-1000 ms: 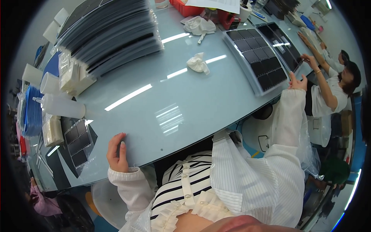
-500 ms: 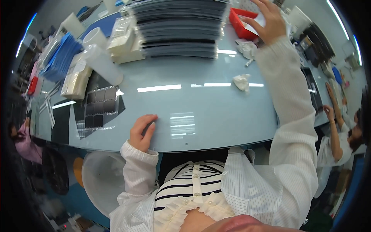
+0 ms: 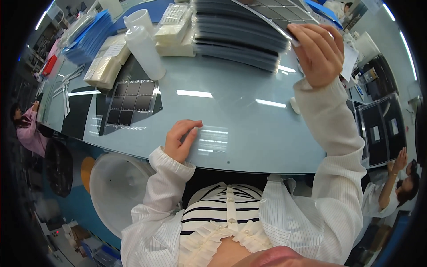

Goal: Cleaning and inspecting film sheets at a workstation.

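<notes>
My right hand (image 3: 319, 53) has swung over to the stack (image 3: 242, 33) at the bench's far edge and now pinches the top panel (image 3: 278, 15), lifting it; my left hand (image 3: 180, 140) rests flat and empty at the near edge.

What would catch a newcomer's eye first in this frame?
The right hand, raised at the upper right, grips the edge of the top dark gridded sheet on a tall stack of sheets. The left hand rests flat on the pale blue table near its front edge. A white squeeze bottle stands further left.
</notes>
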A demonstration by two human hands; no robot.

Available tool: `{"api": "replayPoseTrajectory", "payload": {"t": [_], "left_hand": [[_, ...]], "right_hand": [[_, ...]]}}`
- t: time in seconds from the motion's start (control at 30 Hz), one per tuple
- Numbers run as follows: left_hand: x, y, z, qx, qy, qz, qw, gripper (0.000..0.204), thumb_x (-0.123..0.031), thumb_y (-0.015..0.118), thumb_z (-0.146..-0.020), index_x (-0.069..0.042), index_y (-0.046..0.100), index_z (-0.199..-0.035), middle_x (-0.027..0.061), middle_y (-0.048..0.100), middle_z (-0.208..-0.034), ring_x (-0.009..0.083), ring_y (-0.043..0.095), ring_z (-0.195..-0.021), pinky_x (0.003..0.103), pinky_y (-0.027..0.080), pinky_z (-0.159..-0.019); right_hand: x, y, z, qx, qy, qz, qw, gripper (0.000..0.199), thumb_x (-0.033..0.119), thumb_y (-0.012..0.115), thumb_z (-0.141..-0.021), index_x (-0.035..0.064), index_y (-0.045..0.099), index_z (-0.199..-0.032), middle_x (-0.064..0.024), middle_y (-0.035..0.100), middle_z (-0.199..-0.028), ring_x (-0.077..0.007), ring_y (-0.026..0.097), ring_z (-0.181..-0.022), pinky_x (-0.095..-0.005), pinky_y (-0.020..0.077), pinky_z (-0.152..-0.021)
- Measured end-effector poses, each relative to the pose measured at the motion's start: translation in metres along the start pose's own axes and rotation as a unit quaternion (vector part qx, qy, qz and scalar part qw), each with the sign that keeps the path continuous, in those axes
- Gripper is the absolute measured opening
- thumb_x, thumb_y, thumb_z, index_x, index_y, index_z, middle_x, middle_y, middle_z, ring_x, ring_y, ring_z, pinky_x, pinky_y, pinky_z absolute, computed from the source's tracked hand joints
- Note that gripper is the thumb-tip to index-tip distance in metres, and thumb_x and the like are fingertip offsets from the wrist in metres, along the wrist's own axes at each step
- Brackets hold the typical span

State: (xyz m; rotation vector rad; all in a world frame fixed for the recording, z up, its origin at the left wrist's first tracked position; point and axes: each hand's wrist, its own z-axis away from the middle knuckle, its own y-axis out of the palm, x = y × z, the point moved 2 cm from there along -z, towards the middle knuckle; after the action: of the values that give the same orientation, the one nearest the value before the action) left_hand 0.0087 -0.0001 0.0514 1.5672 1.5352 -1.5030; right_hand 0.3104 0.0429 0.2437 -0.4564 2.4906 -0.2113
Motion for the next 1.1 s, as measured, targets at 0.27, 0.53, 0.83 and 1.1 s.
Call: {"api": "replayPoseTrajectory", "payload": {"t": [0.27,0.53,0.83,1.1], "left_hand": [[-0.023,0.013,-0.009,-0.024,-0.077,0.092,0.993,0.022,-0.013,0.047,-0.091,0.001,0.062,-0.1,0.0094,0.065,-0.096,0.0183,0.058,-0.092,0.029,0.041,-0.086],[-0.031,0.027,-0.005,0.029,-0.062,0.073,0.995,0.021,-0.012,0.049,-0.09,0.001,0.062,-0.1,0.0094,0.065,-0.096,0.0187,0.058,-0.096,0.029,0.041,-0.087],[-0.04,0.031,-0.005,0.068,-0.109,0.169,0.977,0.029,-0.02,0.044,-0.093,0.0,0.061,-0.106,0.0124,0.064,-0.097,0.0195,0.058,-0.096,0.03,0.042,-0.088],[-0.071,0.04,-0.027,0.104,-0.085,0.654,0.745,0.099,-0.075,0.036,-0.074,-0.013,0.001,-0.142,0.0163,0.026,-0.141,0.0323,0.034,-0.125,0.047,0.029,-0.102]], "right_hand": [[-0.009,0.008,-0.008,0.013,0.009,0.073,0.997,0.01,0.013,0.062,-0.081,0.0105,0.066,-0.089,0.0,0.067,-0.085,-0.0149,0.063,-0.079,-0.0261,0.0437,-0.074],[-0.097,0.046,-0.007,0.115,0.175,-0.055,0.976,0.02,0.008,0.071,-0.06,0.0015,0.056,-0.07,-0.0108,0.057,-0.066,-0.0279,0.055,-0.062,-0.0338,0.0419,-0.055],[-0.055,-0.002,-0.014,0.066,0.136,-0.096,0.984,0.008,0.006,0.063,-0.076,0.0005,0.065,-0.082,-0.0093,0.062,-0.063,-0.0177,0.061,-0.056,-0.0266,0.0467,-0.053],[0.137,-0.083,-0.002,0.124,-0.083,-0.249,0.957,0.01,0.001,0.065,-0.07,0.0008,0.064,-0.08,-0.0091,0.064,-0.09,-0.0199,0.063,-0.079,-0.0302,0.0524,-0.068]]}}
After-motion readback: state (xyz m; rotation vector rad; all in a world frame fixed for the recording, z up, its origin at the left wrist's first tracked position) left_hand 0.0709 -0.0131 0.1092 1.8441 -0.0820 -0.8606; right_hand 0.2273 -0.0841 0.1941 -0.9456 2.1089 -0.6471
